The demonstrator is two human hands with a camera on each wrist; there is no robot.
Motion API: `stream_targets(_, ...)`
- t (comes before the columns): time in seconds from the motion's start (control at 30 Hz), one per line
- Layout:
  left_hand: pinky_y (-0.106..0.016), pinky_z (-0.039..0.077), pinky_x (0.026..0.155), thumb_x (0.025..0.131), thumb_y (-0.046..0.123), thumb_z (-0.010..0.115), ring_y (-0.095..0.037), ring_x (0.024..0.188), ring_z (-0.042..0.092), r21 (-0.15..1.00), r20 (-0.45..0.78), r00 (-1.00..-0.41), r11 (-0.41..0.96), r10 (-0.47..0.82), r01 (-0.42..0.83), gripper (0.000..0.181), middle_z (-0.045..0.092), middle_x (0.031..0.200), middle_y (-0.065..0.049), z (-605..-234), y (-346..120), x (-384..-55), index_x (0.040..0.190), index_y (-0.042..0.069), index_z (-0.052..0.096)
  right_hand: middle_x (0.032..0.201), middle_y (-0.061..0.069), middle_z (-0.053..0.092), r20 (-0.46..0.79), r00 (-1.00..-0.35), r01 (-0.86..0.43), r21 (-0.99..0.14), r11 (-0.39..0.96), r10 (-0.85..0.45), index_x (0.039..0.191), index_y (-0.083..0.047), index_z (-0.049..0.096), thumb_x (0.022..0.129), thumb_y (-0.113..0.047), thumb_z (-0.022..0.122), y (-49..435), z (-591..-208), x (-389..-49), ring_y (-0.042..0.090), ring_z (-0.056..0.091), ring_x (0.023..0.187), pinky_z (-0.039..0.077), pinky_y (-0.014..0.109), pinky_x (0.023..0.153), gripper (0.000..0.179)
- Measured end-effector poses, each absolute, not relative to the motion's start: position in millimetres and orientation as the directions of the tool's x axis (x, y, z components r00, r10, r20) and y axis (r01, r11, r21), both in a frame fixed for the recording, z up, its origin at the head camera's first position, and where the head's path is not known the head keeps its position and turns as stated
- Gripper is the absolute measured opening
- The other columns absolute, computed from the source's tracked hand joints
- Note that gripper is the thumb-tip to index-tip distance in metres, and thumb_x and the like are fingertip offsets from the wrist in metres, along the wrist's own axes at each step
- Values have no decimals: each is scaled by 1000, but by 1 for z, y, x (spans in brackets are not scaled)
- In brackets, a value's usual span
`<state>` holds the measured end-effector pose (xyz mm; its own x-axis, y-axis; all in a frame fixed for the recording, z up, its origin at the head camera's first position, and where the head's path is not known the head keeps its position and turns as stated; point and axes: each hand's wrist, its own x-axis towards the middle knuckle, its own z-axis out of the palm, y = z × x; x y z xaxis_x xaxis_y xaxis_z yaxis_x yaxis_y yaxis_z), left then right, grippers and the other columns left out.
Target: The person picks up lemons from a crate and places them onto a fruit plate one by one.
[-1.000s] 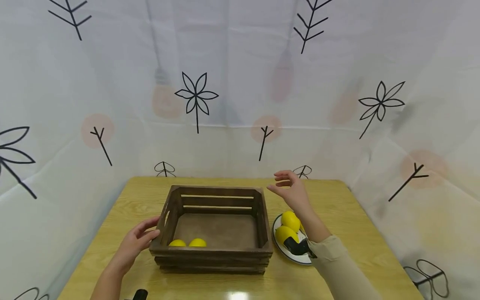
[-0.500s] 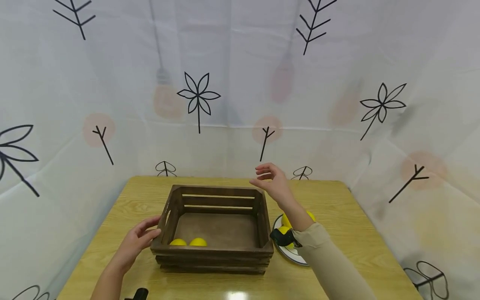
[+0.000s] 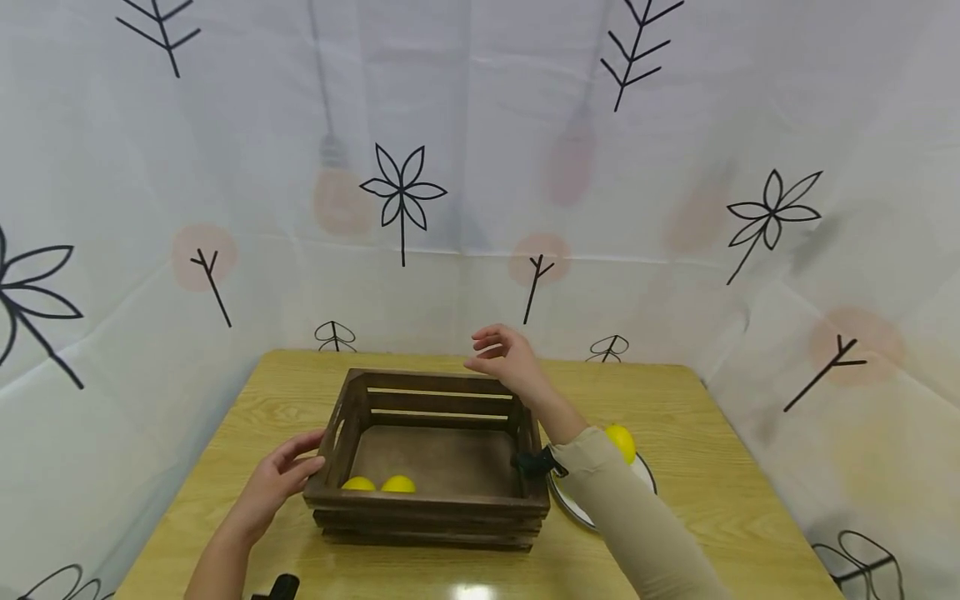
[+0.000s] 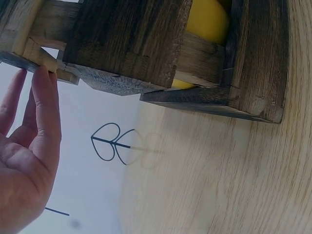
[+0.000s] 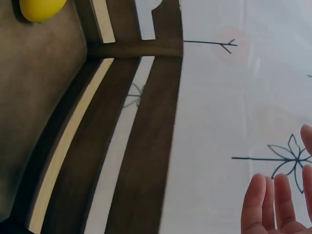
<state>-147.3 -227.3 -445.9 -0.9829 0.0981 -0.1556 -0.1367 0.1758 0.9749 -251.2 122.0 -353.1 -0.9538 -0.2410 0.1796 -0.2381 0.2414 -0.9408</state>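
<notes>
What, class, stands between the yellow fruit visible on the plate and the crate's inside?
The right wall of the crate separates its inside from the yellow fruit on the plate; in the head view, the right sleeve also crosses between them. The top is open.

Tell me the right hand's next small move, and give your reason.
Probably lower the right hand into the wooden crate, toward the two yellow fruits along its front wall: the hand looks empty and hovers near the back of the crate, while the left hand touches the crate's left end and may help steady it.
</notes>
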Motion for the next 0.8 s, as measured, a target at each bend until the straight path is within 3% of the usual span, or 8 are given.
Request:
stream_targets(0.23,-44,41,90,93,29,59,-2,102,53,974,-161,-982,176,96,-142,57,40,139,-13,-447,-229,-147,140,5,39,106,13,57,170,-928,-250,-944,214,-332,114,-5,58,79,-6,74,105,-366,-262,27,57,94,50,35,75,38)
stream_targets(0.6,-42,42,89,93,27,59,-3,102,54,977,-151,-984,165,95,-134,56,45,133,-4,-450,-230,-148,139,3,39,112,22,54,145,-785,-300,-940,164,-602,119,2,54,80,-1,72,73,-392,-272,26,58,94,50,33,76,42)
stream_targets(0.8,-44,41,90,92,28,60,-3,102,54,976,-150,-984,170,93,-132,56,45,133,-3,-451,-229,-149,139,4,40,116,28,50,94,-710,-284,-945,162,-697,120,7,50,82,0,70,62,-403,-275,40,53,103,48,32,80,44)
